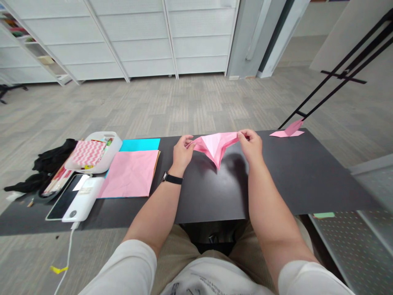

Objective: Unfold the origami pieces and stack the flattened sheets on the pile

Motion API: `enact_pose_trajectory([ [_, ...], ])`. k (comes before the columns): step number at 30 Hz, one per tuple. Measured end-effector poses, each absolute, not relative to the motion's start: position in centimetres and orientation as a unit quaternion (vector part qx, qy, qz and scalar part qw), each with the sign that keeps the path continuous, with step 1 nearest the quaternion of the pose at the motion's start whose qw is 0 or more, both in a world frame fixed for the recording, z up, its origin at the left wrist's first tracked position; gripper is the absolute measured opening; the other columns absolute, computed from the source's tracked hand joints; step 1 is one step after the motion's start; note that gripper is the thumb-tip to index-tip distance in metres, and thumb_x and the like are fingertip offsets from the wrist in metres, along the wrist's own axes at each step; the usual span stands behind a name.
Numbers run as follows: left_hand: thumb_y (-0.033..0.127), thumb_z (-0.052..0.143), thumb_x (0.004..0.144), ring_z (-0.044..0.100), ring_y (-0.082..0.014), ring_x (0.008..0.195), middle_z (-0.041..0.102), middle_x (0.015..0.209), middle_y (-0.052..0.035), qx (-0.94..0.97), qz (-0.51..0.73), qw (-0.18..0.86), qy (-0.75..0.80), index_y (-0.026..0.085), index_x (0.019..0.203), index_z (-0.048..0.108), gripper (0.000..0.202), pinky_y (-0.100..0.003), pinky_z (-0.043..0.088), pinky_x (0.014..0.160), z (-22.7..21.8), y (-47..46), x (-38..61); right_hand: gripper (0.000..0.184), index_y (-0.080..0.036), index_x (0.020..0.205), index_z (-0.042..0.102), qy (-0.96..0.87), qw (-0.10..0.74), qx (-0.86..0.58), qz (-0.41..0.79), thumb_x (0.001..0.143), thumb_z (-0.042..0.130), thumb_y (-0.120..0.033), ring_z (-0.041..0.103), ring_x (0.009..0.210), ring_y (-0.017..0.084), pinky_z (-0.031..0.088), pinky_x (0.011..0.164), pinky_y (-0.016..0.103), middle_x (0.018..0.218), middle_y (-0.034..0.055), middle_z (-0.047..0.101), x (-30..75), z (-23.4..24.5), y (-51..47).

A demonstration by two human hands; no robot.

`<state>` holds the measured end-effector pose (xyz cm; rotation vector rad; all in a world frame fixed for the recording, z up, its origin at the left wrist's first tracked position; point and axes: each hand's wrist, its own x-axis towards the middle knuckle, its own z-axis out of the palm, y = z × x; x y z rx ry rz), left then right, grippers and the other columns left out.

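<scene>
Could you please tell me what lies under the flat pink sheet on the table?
A turquoise sheet pokes out beyond the far edge of the pink sheet. Whether more sheets lie beneath is hidden by the pink one.

Left hand [182, 153] grip pinches folded pink paper [215, 148], fingertips tucked behind fold, unseen. Right hand [252, 145] same story, pinch point hidden by knuckles. On worktop [291, 176], pink sheet [129, 174] covers stack below, only slivers of edges peeking out. Cyan sheet [139, 144] half buried. Chevron paper [87, 152] masks most of white tray [106, 164] contents. Pencil case [57, 180] items too small to name. Cable [70, 246] runs off bottom edge. Shirt print [211, 284] cut off, unreadable. Black stand [337, 76] exits frame at right.
</scene>
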<state>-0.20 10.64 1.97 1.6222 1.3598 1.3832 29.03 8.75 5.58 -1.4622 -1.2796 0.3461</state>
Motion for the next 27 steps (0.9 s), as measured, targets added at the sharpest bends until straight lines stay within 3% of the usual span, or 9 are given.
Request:
enact_pose_trajectory([
  [6,0.027,0.081,0.087,0.06,-0.0299,0.132,0.067,0.136,-0.0115,0.749,0.459,0.104,0.467,0.025,0.137,0.063,0.054,-0.047,0.042,0.118,3.8,8.4,0.5,0.021,-0.023,0.082,0.071,-0.494,0.543,-0.64,0.227,0.082,0.064,-0.043,0.061,0.066,0.018,0.052,0.07,0.031,0.066,-0.003,0.062,28.9,5.1,9.0],
  [10,0.044,0.087,0.084,0.057,-0.0325,0.137,0.064,0.143,-0.0125,0.783,0.419,0.088,0.452,0.026,0.141,0.059,0.067,-0.048,0.04,0.121,4.3,7.5,1.2,0.019,-0.023,0.08,0.071,-0.495,0.537,-0.634,0.255,0.081,0.065,-0.041,0.061,0.064,0.018,0.052,0.069,0.031,0.064,-0.0029,0.062,28.6,4.8,9.0],
  [13,0.046,0.079,0.092,0.061,-0.0297,0.13,0.066,0.136,-0.013,0.765,0.441,0.114,0.456,0.023,0.134,0.063,0.051,-0.044,0.046,0.116,4.1,7.8,1.3,0.02,-0.024,0.079,0.07,-0.523,0.516,-0.625,0.263,0.082,0.067,-0.043,0.06,0.065,0.019,0.05,0.069,0.032,0.065,-0.002,0.063,28.1,4.8,8.9],
  [17,0.038,0.061,0.104,0.066,-0.0232,0.109,0.071,0.112,-0.009,0.724,0.473,0.16,0.475,0.021,0.108,0.069,0.019,-0.035,0.049,0.101,3.9,8.3,1.3,0.026,-0.023,0.079,0.069,-0.579,0.464,-0.623,0.247,0.08,0.074,-0.049,0.057,0.068,0.018,0.043,0.068,0.031,0.07,-0.0005,0.066,27.3,5.4,8.3],
  [24,0.043,0.053,0.107,0.058,-0.0178,0.08,0.062,0.078,-0.0005,0.632,0.489,0.231,0.555,0.021,0.08,0.061,0.035,-0.028,0.04,0.076,4.4,8.9,0.5,0.026,-0.024,0.087,0.065,-0.624,0.425,-0.599,0.266,0.069,0.078,-0.037,0.056,0.072,0.017,0.042,0.07,0.031,0.081,-0.0017,0.067,27.0,5.3,8.2],
  [27,0.047,0.053,0.106,0.054,-0.017,0.075,0.056,0.072,0.0012,0.604,0.496,0.248,0.572,0.021,0.076,0.059,0.041,-0.028,0.036,0.071,4.3,9.3,0.0,0.041,-0.025,0.104,0.066,-0.605,0.445,-0.575,0.324,0.064,0.074,-0.028,0.059,0.075,0.017,0.047,0.073,0.031,0.091,-0.002,0.069,27.2,4.4,8.7],
])
